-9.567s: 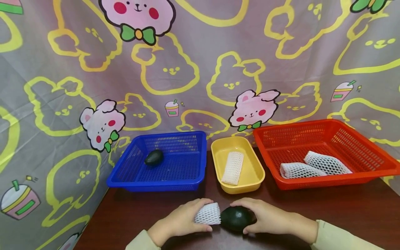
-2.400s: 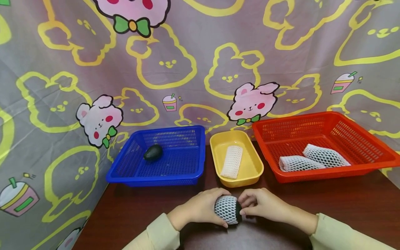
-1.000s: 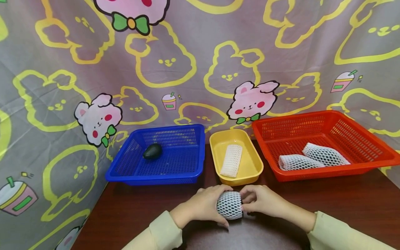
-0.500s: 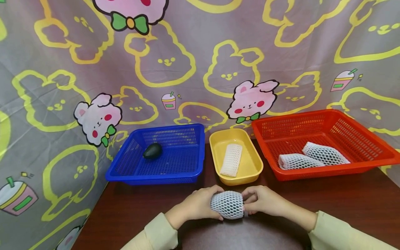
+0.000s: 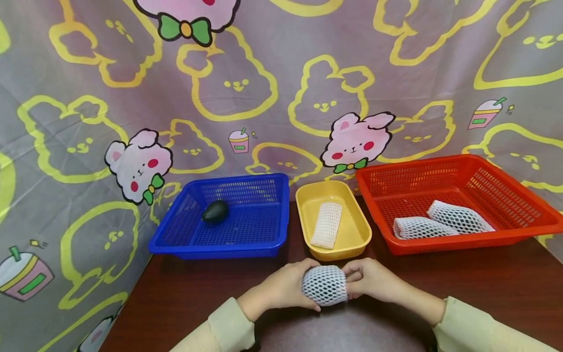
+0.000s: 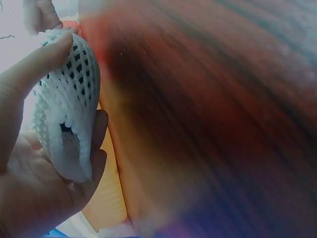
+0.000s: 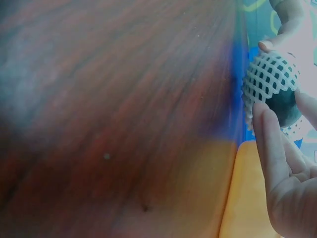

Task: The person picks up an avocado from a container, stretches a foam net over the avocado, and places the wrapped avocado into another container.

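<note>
A dark green avocado (image 7: 285, 108) sits inside a white foam net sleeve (image 5: 324, 285), held just above the dark table in the head view. My left hand (image 5: 287, 287) grips the sleeved avocado from the left, thumb in front and fingers behind. The fingers of my right hand (image 5: 374, 280) pinch the right-hand rim of the sleeve. In the right wrist view the avocado's end shows bare at that opening, between thumb and fingers. The left wrist view shows the sleeve's other end loose and gaping near the left palm.
At the back left, a blue basket (image 5: 220, 252) holds one bare avocado (image 5: 215, 211). A yellow tray (image 5: 356, 230) in the middle holds a flat foam net (image 5: 327, 225). Two netted avocados (image 5: 459, 217) lie in the red basket (image 5: 475, 237) on the right. A patterned cloth hangs behind.
Earlier the avocado was bare in my right hand and the net in my left; the avocado is now inside the net. Over the last second, both hands have lifted it slightly.
</note>
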Motion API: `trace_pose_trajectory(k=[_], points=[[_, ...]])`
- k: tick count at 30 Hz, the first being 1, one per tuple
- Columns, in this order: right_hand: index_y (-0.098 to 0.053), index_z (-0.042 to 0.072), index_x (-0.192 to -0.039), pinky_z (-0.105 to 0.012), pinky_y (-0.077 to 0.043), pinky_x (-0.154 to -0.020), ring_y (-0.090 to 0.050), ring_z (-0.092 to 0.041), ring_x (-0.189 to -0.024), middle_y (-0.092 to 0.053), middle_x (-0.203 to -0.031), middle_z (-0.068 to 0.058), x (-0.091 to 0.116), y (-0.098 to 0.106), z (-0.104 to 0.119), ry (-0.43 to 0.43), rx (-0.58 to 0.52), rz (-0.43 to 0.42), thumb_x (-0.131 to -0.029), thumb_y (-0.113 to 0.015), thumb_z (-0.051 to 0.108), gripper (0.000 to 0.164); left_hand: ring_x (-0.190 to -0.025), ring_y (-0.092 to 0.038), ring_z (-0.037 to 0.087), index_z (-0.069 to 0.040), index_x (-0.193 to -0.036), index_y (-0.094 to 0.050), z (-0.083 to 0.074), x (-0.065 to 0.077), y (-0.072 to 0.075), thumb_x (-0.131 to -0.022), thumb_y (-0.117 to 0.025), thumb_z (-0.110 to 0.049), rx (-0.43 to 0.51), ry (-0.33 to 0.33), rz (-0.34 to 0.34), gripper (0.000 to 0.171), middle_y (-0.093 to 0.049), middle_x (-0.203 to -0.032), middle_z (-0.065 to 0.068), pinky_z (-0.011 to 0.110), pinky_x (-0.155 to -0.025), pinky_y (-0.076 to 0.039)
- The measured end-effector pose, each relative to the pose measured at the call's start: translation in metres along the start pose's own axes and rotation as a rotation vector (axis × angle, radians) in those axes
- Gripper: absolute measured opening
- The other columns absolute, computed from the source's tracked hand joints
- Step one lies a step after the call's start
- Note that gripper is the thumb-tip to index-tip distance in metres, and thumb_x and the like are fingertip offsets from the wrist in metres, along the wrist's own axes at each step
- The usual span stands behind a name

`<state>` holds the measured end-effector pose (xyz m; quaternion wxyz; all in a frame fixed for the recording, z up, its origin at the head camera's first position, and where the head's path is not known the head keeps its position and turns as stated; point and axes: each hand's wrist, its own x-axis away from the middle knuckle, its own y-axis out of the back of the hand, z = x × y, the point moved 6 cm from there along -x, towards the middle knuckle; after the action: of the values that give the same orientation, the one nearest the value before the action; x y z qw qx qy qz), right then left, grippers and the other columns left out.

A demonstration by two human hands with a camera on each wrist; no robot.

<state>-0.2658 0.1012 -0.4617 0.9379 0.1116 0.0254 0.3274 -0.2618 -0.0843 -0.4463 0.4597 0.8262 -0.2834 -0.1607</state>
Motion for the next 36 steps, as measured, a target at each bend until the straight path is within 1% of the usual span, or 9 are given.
trace_pose_trajectory(k=[5,11,16,20,25,30,36], points=[[-0.067,-0.012,-0.103,-0.029,-0.058,-0.060,-0.067,-0.014,-0.066,-0.075,-0.087,-0.013,0.001,-0.002,-0.001,0.000,0.007,-0.004,-0.088,-0.071,-0.002,0.019,-0.106,-0.060,0.004,-0.015,-0.132,-0.056,-0.003,-0.002,-0.004,-0.067,-0.099,-0.033,0.017,-0.012,0.018,0.080,-0.066,-0.120,-0.004,0.025,-0.095,-0.049],[-0.068,-0.011,-0.103,-0.028,-0.058,-0.059,-0.066,-0.013,-0.065,-0.075,-0.086,-0.011,0.002,-0.002,-0.002,0.000,0.031,-0.006,-0.087,-0.072,0.000,0.019,-0.108,-0.059,0.005,-0.015,-0.132,-0.055,-0.006,-0.002,-0.005,-0.066,-0.099,-0.031,0.032,-0.029,0.015,0.081,-0.066,-0.121,-0.003,0.026,-0.096,-0.048],[-0.068,-0.013,-0.106,-0.031,-0.059,-0.060,-0.067,-0.017,-0.065,-0.075,-0.087,-0.012,0.003,-0.001,-0.005,-0.018,0.031,-0.011,-0.089,-0.072,0.001,0.022,-0.113,-0.057,0.006,-0.016,-0.138,-0.053,0.000,0.000,-0.003,-0.064,-0.101,-0.029,0.081,-0.017,0.040,0.089,-0.064,-0.127,-0.003,0.027,-0.099,-0.047],[-0.068,-0.016,-0.106,-0.033,-0.060,-0.060,-0.069,-0.020,-0.065,-0.075,-0.087,-0.014,0.005,0.000,-0.005,-0.020,0.027,-0.016,-0.090,-0.072,0.000,0.023,-0.116,-0.057,0.008,-0.015,-0.142,-0.051,0.006,0.004,0.003,-0.063,-0.101,-0.026,0.091,0.005,0.058,0.094,-0.062,-0.131,0.000,0.029,-0.101,-0.046],[-0.070,-0.016,-0.103,-0.034,-0.060,-0.060,-0.069,-0.020,-0.065,-0.075,-0.085,-0.014,0.006,0.000,-0.004,-0.008,0.031,-0.012,-0.090,-0.070,-0.001,0.021,-0.111,-0.060,0.008,-0.012,-0.135,-0.055,0.010,0.010,0.009,-0.065,-0.100,-0.021,0.098,0.011,0.046,0.084,-0.066,-0.125,0.002,0.029,-0.099,-0.048],[-0.071,-0.015,-0.101,-0.033,-0.060,-0.059,-0.068,-0.018,-0.063,-0.075,-0.083,-0.012,0.006,-0.001,-0.002,0.003,0.041,-0.010,-0.090,-0.071,-0.001,0.018,-0.106,-0.061,0.005,-0.013,-0.130,-0.059,0.011,0.011,0.008,-0.070,-0.097,-0.023,0.097,-0.011,0.022,0.072,-0.068,-0.120,0.000,0.026,-0.096,-0.049],[-0.072,-0.013,-0.099,-0.031,-0.059,-0.059,-0.068,-0.016,-0.063,-0.074,-0.079,-0.009,0.005,-0.001,-0.002,0.003,0.062,-0.010,-0.089,-0.072,-0.001,0.016,-0.104,-0.061,0.005,-0.014,-0.129,-0.060,0.009,0.008,0.007,-0.070,-0.097,-0.024,0.084,-0.018,0.008,0.071,-0.068,-0.118,-0.001,0.026,-0.094,-0.049]])
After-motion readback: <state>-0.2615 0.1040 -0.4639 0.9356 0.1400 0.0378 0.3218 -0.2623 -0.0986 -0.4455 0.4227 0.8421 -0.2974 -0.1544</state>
